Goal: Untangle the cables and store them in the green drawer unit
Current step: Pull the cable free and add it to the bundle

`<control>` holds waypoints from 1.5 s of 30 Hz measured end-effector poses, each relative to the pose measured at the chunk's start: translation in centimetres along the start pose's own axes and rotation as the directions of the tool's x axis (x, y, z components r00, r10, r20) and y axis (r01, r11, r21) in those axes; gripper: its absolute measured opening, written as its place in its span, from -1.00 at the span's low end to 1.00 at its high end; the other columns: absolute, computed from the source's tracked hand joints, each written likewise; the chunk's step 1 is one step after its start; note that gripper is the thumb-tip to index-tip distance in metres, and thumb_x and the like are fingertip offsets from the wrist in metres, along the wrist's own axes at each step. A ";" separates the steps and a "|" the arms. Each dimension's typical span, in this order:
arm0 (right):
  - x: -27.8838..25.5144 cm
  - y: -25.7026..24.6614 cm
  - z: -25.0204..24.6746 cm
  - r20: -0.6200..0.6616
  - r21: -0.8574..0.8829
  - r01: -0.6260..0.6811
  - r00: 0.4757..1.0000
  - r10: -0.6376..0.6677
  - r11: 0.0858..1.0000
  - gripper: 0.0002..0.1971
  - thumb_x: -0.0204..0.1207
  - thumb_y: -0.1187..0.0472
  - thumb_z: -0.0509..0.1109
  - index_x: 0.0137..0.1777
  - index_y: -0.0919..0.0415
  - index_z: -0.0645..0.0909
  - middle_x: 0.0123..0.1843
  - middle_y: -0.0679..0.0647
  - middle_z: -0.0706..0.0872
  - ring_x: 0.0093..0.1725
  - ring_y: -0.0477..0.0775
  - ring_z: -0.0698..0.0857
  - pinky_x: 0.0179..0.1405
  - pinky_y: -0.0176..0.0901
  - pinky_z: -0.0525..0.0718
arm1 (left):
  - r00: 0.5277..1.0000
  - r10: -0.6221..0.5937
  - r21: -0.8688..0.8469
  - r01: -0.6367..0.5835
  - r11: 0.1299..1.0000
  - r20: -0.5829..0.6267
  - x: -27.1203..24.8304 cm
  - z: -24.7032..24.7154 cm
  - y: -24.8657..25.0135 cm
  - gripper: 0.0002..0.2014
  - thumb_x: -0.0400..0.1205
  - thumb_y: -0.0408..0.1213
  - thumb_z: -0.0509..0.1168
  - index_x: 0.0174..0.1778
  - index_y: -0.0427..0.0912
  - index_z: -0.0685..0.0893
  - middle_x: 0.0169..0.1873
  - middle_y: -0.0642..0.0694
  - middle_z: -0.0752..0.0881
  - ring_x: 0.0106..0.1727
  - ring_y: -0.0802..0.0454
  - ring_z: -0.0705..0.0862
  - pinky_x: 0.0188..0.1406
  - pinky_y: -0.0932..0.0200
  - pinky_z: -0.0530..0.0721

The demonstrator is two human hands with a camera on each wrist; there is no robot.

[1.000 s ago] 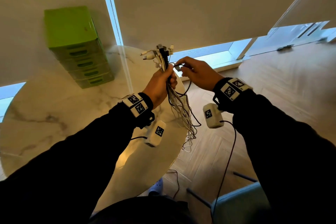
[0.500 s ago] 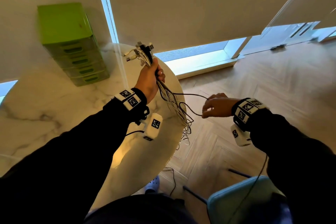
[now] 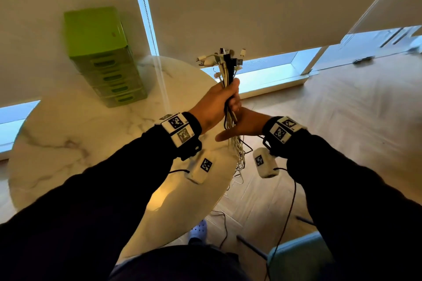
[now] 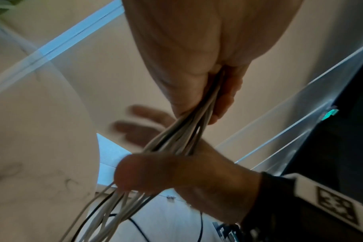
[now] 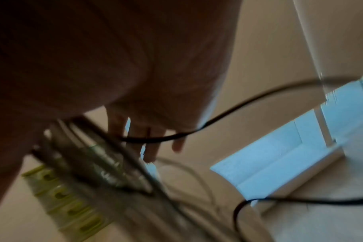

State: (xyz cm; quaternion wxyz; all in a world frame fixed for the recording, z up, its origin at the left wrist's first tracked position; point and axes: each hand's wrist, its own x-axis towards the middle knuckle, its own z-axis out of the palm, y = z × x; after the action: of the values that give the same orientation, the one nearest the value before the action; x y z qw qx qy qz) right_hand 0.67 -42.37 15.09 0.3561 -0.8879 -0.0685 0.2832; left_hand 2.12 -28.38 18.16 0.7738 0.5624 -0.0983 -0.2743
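Note:
My left hand (image 3: 217,102) grips a bundle of white and black cables (image 3: 228,70) upright over the table's right edge. Their plugs fan out above the fist, and the loose lengths (image 3: 237,153) hang below. The right hand (image 3: 244,125) sits just under the left with fingers and thumb stretched out, and the bundle runs through the fork of its thumb. The left wrist view shows the cables (image 4: 176,139) passing from the left fist over the right hand (image 4: 176,173). In the blurred right wrist view a black cable (image 5: 238,108) crosses the straight fingers (image 5: 147,140). The green drawer unit (image 3: 102,57) stands at the table's back left, drawers shut.
The round marble table (image 3: 80,134) lies under my left arm. A blind chain (image 3: 148,18) hangs behind it. A teal chair (image 3: 296,258) and a foot in a white shoe (image 3: 198,230) are on the wooden floor below right.
The right hand, which had drawn a black cable out low to the right, has come back up under the left fist with its fingers spread. The left hand still holds the bundle.

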 end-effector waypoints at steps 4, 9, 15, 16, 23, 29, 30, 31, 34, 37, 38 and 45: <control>0.4 1.5 1.9 0.106 0.041 -0.072 0.992 0.068 0.997 -0.63 0.50 -0.04 0.55 -0.27 0.29 0.70 -0.32 0.05 0.81 -0.36 -0.14 0.72 -0.23 -0.35 0.64 | 1.000 -0.010 -0.043 0.011 0.999 0.014 -0.6 -1.0 1.9 -0.64 0.85 -0.15 0.06 -0.28 -0.14 0.39 -0.57 0.05 0.31 -0.49 0.08 0.38 -0.30 0.19 0.48; -1.9 5.6 -0.7 -0.238 -0.204 -0.179 0.963 0.129 0.962 -0.55 0.55 -0.18 0.45 -0.42 0.09 0.49 -0.41 0.08 0.67 -0.36 0.08 0.65 -0.24 -0.13 0.51 | 0.996 0.020 -0.256 -0.041 0.966 -0.085 -0.5 -2.7 3.6 -0.64 0.84 -0.14 0.08 -0.28 -0.16 0.43 -0.55 0.04 0.29 -0.52 0.10 0.38 -0.22 0.12 0.54; -3.1 10.7 -2.0 -0.489 -0.401 -0.310 0.868 0.084 0.862 -0.65 0.56 -0.16 0.42 0.06 0.12 0.54 -0.01 0.22 0.77 -0.01 0.31 0.72 -0.10 0.01 0.64 | 0.992 0.080 -0.229 -0.100 0.968 -0.096 0.3 -1.6 3.6 -0.65 0.85 -0.12 0.05 -0.25 -0.15 0.43 -0.57 0.06 0.31 -0.51 0.11 0.37 -0.19 0.10 0.50; -3.2 11.4 -1.9 -0.466 -0.358 -0.303 0.878 0.112 0.883 -0.62 0.51 -0.14 0.48 0.11 0.10 0.54 0.06 0.19 0.76 0.00 0.27 0.73 -0.07 0.03 0.68 | 0.992 0.085 -0.201 -0.102 0.974 -0.094 0.4 -1.1 3.5 -0.65 0.86 -0.12 0.04 -0.25 -0.14 0.41 -0.57 0.07 0.31 -0.51 0.11 0.36 -0.20 0.11 0.49; -4.1 11.6 -2.4 -0.187 0.045 -0.310 0.931 0.313 0.950 -0.83 0.61 0.17 0.46 0.14 0.16 0.62 -0.06 0.07 0.81 -0.29 0.06 0.83 -0.52 -0.20 0.64 | 0.988 0.103 0.021 -0.101 0.995 -0.118 1.0 0.0 1.4 -0.63 0.86 -0.11 0.05 -0.30 -0.06 0.35 -0.56 0.11 0.31 -0.46 0.10 0.32 -0.25 0.14 0.43; -7.1 15.8 -1.4 -0.012 -0.415 -0.479 0.853 0.522 0.774 -0.68 0.69 -0.08 0.23 -0.16 0.01 0.72 -0.34 -0.10 0.80 -0.18 -0.08 0.74 0.05 -0.16 0.63 | 0.980 0.122 0.012 -0.122 0.992 -0.154 1.5 -0.1 1.8 -0.65 0.86 -0.15 0.05 -0.28 -0.07 0.34 -0.55 0.11 0.31 -0.49 0.13 0.29 -0.34 0.23 0.37; -7.5 16.8 -1.5 -0.051 -0.469 -0.514 0.828 0.559 0.718 -0.67 0.68 -0.10 0.22 -0.14 0.01 0.72 -0.29 -0.09 0.82 -0.13 -0.05 0.77 0.11 -0.13 0.67 | 0.979 0.132 0.013 -0.132 0.991 -0.156 1.6 -0.1 1.9 -0.65 0.86 -0.16 0.05 -0.28 -0.07 0.34 -0.54 0.11 0.30 -0.49 0.14 0.29 -0.36 0.24 0.37; -7.8 17.6 -1.6 -0.095 -0.485 -0.550 0.806 0.584 0.680 -0.69 0.67 -0.11 0.23 -0.08 0.02 0.73 -0.19 -0.06 0.84 -0.07 0.00 0.78 0.15 -0.08 0.69 | 0.977 0.139 0.013 -0.139 0.990 -0.161 1.6 -0.2 2.0 -0.66 0.86 -0.16 0.05 -0.28 -0.07 0.35 -0.54 0.10 0.31 -0.49 0.14 0.29 -0.37 0.24 0.37; -7.9 18.0 -2.0 -0.182 -0.459 -0.580 0.802 0.568 0.673 -0.70 0.64 -0.11 0.34 0.24 0.02 0.64 0.22 0.07 0.76 0.23 0.14 0.69 0.29 -0.07 0.60 | 0.975 0.140 -0.007 -0.143 0.990 -0.171 1.7 0.0 2.0 -0.66 0.86 -0.16 0.05 -0.26 -0.08 0.36 -0.54 0.09 0.30 -0.49 0.13 0.30 -0.37 0.25 0.39; -6.4 16.0 -1.9 -0.159 -0.356 -0.433 0.902 0.402 0.828 -0.29 0.45 -0.12 0.57 0.53 0.05 0.41 0.48 0.13 0.59 0.42 0.18 0.59 0.43 0.01 0.51 | 0.982 0.123 -0.002 -0.124 0.992 -0.142 1.7 0.8 1.5 -0.66 0.86 -0.14 0.05 -0.26 -0.08 0.35 -0.53 0.07 0.29 -0.48 0.11 0.28 -0.33 0.20 0.37; -5.8 14.7 -1.8 -0.189 -0.327 -0.368 0.928 0.321 0.870 -0.13 0.38 -0.13 0.62 0.61 0.07 0.30 0.56 0.17 0.50 0.49 0.20 0.52 0.49 0.07 0.47 | 0.986 0.114 0.004 -0.114 0.993 -0.125 1.8 1.2 1.2 -0.66 0.86 -0.14 0.06 -0.27 -0.07 0.34 -0.52 0.07 0.28 -0.47 0.10 0.26 -0.31 0.18 0.35; -2.4 3.0 -0.1 -0.230 0.122 0.094 0.971 -0.064 0.988 -0.33 0.30 0.06 0.72 0.37 -0.02 0.50 0.35 -0.11 0.60 0.29 -0.14 0.57 0.14 -0.61 0.43 | 0.998 0.063 0.115 -0.064 0.991 0.013 0.9 2.4 0.1 -0.69 0.80 -0.09 0.13 -0.27 -0.08 0.36 -0.51 0.07 0.29 -0.45 0.10 0.28 -0.30 0.18 0.36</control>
State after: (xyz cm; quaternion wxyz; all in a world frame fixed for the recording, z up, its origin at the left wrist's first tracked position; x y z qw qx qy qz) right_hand -1.49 -45.39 14.21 0.4303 -0.8854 -0.0440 0.1700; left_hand 1.78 -30.82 18.94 0.7479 0.6014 -0.1353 -0.2461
